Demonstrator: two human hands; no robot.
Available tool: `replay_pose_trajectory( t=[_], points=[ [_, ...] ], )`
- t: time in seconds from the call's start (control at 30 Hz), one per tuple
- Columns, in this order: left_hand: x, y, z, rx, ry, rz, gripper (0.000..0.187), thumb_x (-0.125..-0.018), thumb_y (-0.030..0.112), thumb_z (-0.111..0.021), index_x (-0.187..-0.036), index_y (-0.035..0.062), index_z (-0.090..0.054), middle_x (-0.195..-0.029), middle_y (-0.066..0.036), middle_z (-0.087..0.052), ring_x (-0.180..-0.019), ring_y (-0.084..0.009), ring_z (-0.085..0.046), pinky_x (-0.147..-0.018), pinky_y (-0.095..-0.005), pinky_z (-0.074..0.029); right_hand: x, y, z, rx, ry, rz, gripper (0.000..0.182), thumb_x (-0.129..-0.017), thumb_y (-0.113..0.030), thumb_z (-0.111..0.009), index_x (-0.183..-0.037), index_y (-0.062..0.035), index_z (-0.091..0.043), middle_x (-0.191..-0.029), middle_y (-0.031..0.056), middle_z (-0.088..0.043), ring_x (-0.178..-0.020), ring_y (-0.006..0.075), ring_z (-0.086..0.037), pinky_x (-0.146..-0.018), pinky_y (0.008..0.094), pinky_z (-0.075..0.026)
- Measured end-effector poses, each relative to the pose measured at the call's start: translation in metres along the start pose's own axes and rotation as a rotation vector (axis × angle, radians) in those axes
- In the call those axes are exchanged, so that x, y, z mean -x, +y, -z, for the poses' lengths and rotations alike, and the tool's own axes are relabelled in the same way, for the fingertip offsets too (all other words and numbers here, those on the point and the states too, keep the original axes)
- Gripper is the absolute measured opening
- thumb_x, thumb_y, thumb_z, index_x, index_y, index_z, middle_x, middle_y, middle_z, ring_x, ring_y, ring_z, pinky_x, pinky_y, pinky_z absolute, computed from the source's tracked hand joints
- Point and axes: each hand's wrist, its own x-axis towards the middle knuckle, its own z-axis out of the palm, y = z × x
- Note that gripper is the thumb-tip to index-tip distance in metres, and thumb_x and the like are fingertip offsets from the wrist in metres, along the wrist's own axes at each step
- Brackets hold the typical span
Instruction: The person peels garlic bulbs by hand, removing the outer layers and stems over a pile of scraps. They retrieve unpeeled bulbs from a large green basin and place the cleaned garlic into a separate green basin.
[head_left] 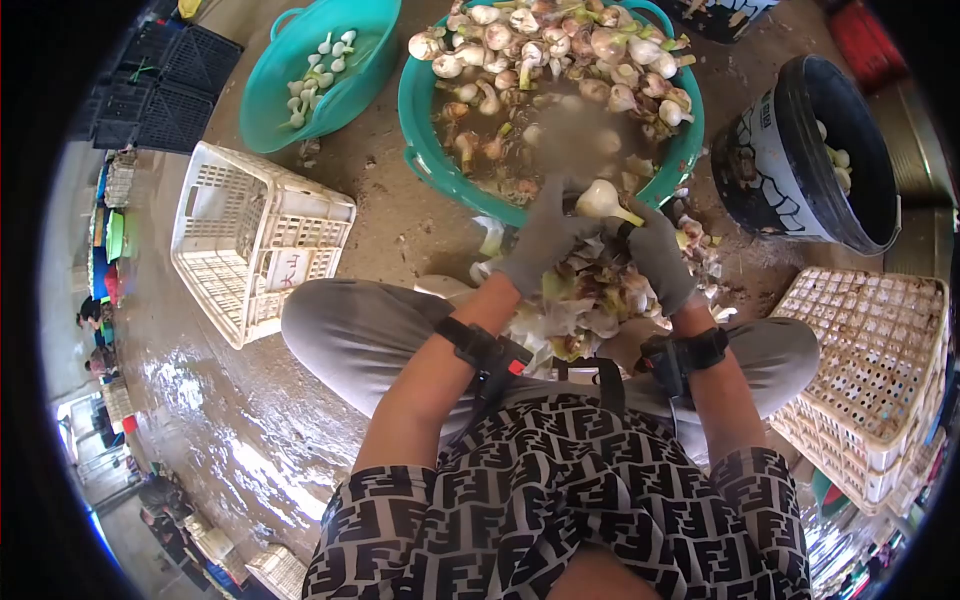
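A pale garlic bulb (601, 200) with a short yellowish stem is between my gloved hands, at the near rim of a green tub (412, 110). My left hand (545, 238) is closed against the bulb's left side, its fingertips partly hidden. On the right, my right hand (660, 258) is curled at the stem end. A small dark item shows at its fingers, too little visible to name. Below both hands lies a heap of peeled garlic skins (585, 300). Inside the tub, muddy water and many unpeeled garlic bulbs (545, 40) show.
A second green basin (262, 120) holds several white bulbs at upper left. White plastic crates stand left (255, 250) and right (870, 350). A black-rimmed bucket (765, 165) with some bulbs is at right. Dark crates (185, 90) lie beyond. The floor (210, 400) looks wet.
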Motion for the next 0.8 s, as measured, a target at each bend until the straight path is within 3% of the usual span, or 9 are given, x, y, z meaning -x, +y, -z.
replay_pose_trajectory(
  t=[0.07,0.13,0.23,0.33,0.43,0.57,0.67,0.77,0.8],
  points=[
    [-0.002,0.001,0.003,0.093,-0.013,0.09,0.047,-0.071,0.012,-0.069,-0.112,0.0027,-0.047,-0.104,-0.011,-0.057,-0.092,-0.0188,-0.057,-0.077,-0.0301,-0.048,0.002,0.001,-0.002,0.274,0.114,0.137,0.03,-0.079,-0.012,-0.058,-0.107,-0.003,-0.055,-0.082,0.0109,-0.062,-0.07,0.0217,-0.061,-0.059,0.0299,-0.047],
    [0.0,0.014,-0.003,-0.223,0.074,0.178,0.045,-0.072,0.017,-0.069,-0.109,0.0024,-0.049,-0.1,-0.012,-0.059,-0.09,-0.0204,-0.059,-0.076,-0.0312,-0.048,0.007,0.0,-0.008,0.644,0.287,0.38,0.031,-0.077,-0.016,-0.06,-0.105,-0.0032,-0.055,-0.084,0.016,-0.062,-0.074,0.0305,-0.061,-0.063,0.0355,-0.047],
    [-0.003,0.012,-0.012,-0.502,0.129,0.207,0.042,-0.072,0.021,-0.068,-0.106,0.0022,-0.052,-0.096,-0.012,-0.061,-0.088,-0.022,-0.061,-0.075,-0.0327,-0.048,0.012,-0.01,-0.016,0.752,0.138,0.235,0.042,-0.071,-0.025,-0.063,-0.106,-0.0042,-0.051,-0.088,0.0182,-0.062,-0.086,0.0339,-0.06,-0.076,0.0409,-0.046],
    [-0.009,-0.005,-0.011,-0.527,0.115,0.169,0.038,-0.073,0.018,-0.066,-0.106,0.0033,-0.054,-0.096,-0.012,-0.062,-0.086,-0.0218,-0.061,-0.075,-0.0326,-0.048,0.014,-0.016,-0.019,0.795,0.147,0.301,0.045,-0.069,-0.025,-0.064,-0.105,-0.0021,-0.049,-0.086,0.0192,-0.062,-0.085,0.0335,-0.06,-0.074,0.0404,-0.047],
    [-0.006,-0.017,-0.005,-0.357,0.103,0.091,0.033,-0.074,0.011,-0.063,-0.106,0.0051,-0.055,-0.096,-0.011,-0.062,-0.085,-0.0213,-0.061,-0.075,-0.0317,-0.048,0.024,-0.034,-0.014,0.688,0.149,0.142,0.041,-0.07,-0.024,-0.063,-0.1,0.0004,-0.05,-0.085,0.0207,-0.062,-0.085,0.035,-0.06,-0.073,0.041,-0.047],
    [-0.001,-0.012,0.004,-0.283,0.053,-0.021,0.034,-0.073,0.003,-0.06,-0.107,0.0082,-0.056,-0.097,-0.009,-0.06,-0.086,-0.019,-0.059,-0.077,-0.0291,-0.047,0.008,-0.008,-0.008,0.729,0.211,0.187,0.038,-0.073,-0.024,-0.061,-0.102,-0.0017,-0.051,-0.086,0.0211,-0.061,-0.085,0.0369,-0.059,-0.073,0.0419,-0.047],
    [0.003,0.009,0.004,-0.327,-0.017,-0.151,0.034,-0.073,0.004,-0.062,-0.106,0.0101,-0.057,-0.098,-0.008,-0.057,-0.089,-0.0201,-0.056,-0.078,-0.0292,-0.046,0.008,-0.009,-0.008,0.7,0.193,0.18,0.036,-0.075,-0.024,-0.06,-0.104,-0.0033,-0.052,-0.087,0.0221,-0.061,-0.086,0.0377,-0.058,-0.075,0.0426,-0.046],
    [-0.004,0.005,0.01,-0.574,-0.117,-0.358,0.035,-0.071,0.007,-0.066,-0.105,0.011,-0.057,-0.099,-0.007,-0.054,-0.09,-0.0229,-0.054,-0.078,-0.031,-0.045,0.011,-0.012,-0.006,0.661,0.193,0.258,0.036,-0.076,-0.024,-0.059,-0.106,-0.0042,-0.052,-0.088,0.0228,-0.061,-0.088,0.0377,-0.058,-0.076,0.0431,-0.045],
    [-0.004,0.003,0.012,-0.587,-0.144,-0.315,0.035,-0.071,0.009,-0.067,-0.104,0.011,-0.057,-0.099,-0.007,-0.053,-0.088,-0.024,-0.054,-0.078,-0.0319,-0.045,0.01,-0.009,-0.005,0.633,0.191,0.277,0.037,-0.077,-0.024,-0.059,-0.107,-0.0043,-0.052,-0.089,0.0227,-0.06,-0.088,0.0377,-0.057,-0.077,0.0432,-0.044]
  ],
)
